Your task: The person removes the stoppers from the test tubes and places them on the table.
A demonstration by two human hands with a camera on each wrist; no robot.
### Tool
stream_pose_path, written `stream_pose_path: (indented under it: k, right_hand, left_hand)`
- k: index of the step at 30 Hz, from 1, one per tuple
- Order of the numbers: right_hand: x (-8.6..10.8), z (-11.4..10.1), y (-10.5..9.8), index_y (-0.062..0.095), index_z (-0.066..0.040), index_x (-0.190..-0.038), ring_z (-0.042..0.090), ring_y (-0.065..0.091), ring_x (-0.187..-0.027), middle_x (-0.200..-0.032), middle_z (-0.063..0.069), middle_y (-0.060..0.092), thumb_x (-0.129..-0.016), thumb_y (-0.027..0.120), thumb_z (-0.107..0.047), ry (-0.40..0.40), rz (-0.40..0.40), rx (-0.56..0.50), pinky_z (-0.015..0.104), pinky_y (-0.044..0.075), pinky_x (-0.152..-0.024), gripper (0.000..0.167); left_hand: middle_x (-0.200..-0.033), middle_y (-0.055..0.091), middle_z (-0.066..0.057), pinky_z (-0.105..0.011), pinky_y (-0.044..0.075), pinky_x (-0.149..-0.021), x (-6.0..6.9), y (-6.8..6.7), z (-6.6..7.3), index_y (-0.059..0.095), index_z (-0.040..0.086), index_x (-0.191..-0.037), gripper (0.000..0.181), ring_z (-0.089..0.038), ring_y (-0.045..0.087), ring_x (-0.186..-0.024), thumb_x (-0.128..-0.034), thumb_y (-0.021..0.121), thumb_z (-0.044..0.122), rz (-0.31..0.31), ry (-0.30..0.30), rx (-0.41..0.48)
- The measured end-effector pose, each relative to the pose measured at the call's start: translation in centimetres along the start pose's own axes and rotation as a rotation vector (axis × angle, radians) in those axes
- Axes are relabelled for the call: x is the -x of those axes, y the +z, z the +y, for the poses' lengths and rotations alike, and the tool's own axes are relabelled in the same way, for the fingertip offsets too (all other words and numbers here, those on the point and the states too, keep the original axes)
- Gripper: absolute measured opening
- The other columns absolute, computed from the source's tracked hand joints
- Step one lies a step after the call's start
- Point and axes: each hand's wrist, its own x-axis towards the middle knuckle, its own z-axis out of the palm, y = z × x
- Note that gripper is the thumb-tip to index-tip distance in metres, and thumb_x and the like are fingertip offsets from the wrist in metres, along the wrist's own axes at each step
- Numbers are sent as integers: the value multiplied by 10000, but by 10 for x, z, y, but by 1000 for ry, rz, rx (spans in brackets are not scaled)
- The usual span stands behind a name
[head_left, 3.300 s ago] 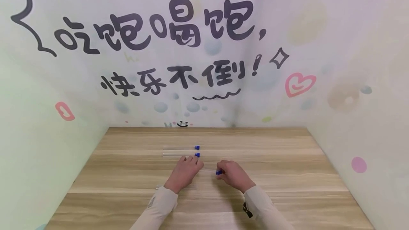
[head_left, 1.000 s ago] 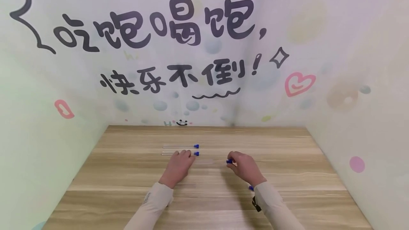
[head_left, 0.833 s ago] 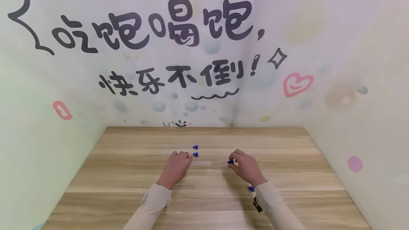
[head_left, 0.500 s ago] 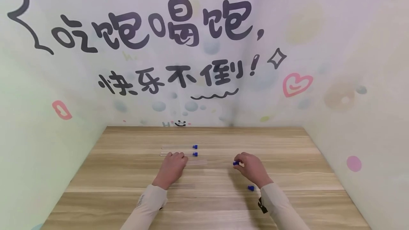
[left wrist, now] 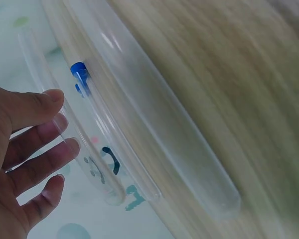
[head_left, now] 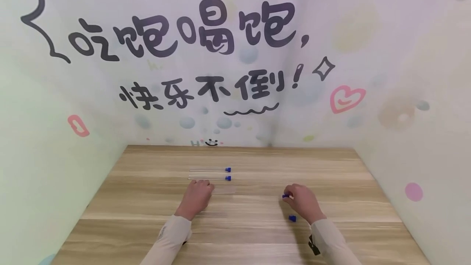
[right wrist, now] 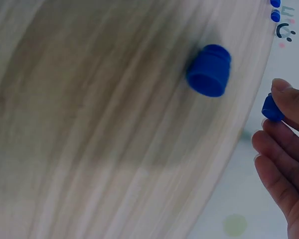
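A clear, uncapped test tube (left wrist: 72,119) is pinched between the thumb and fingers of my left hand (head_left: 195,199); in the head view its open end sticks out to the right. My right hand (head_left: 303,203) pinches a blue cap (right wrist: 272,108), held off the table and apart from the tube. On the table below that hand lies another loose blue cap (right wrist: 209,71). Beyond my left hand, two test tubes with blue caps (head_left: 228,169) lie parallel, caps to the right. Nearer the left wrist, a further clear tube (left wrist: 164,109) without a visible cap lies on the table.
The wood-grain table (head_left: 257,240) runs back to a printed fabric wall (head_left: 235,130). Similar pale walls stand along its left and right sides. Light sleeves cover both forearms, and a black strap (head_left: 314,245) shows below the right cuff.
My right hand has moved right and toward me with the blue cap, widening its gap from the tube. My left hand has shifted left. The loose cap has come out from beneath the right arm.
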Motion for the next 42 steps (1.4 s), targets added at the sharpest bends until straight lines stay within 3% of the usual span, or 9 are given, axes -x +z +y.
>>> stream_pose_path:
  k: [15,28,35,42]
  right_hand:
    - [7,8,7,677,-134,-740,168,633,-691,-757,2,682,-729,784,-103,71,-80,14,355,523,-645,112]
    - [7,11,15,662,-125,-729,90,525,-635,-704,-19,598,-728,793,-94,82,-101,9,295,461,-573,134]
    - [8,10,16,641,-120,-732,97,508,-638,-709,-14,574,-725,794,-91,79,-101,5,304,454,-578,156]
    - [9,8,15,634,-117,-740,104,508,-646,-720,-13,567,-716,798,-85,90,-121,-9,316,457,-593,170]
  left_hand:
    - [-701,648,-4,-316,422,-564,4,8,-4,673,139,-731,89,-166,612,-628,-755,729,73,-13,7,-15]
    - [-685,639,-14,-320,434,-567,5,15,-4,665,135,-738,110,-172,596,-608,-755,739,55,-65,-8,15]
    - [-667,636,-8,-332,437,-557,8,20,-6,622,135,-675,160,-178,618,-615,-738,740,46,-59,-13,24]
    - [-720,645,-25,-353,472,-600,11,22,-8,636,111,-736,95,-196,625,-664,-767,715,68,-62,-16,63]
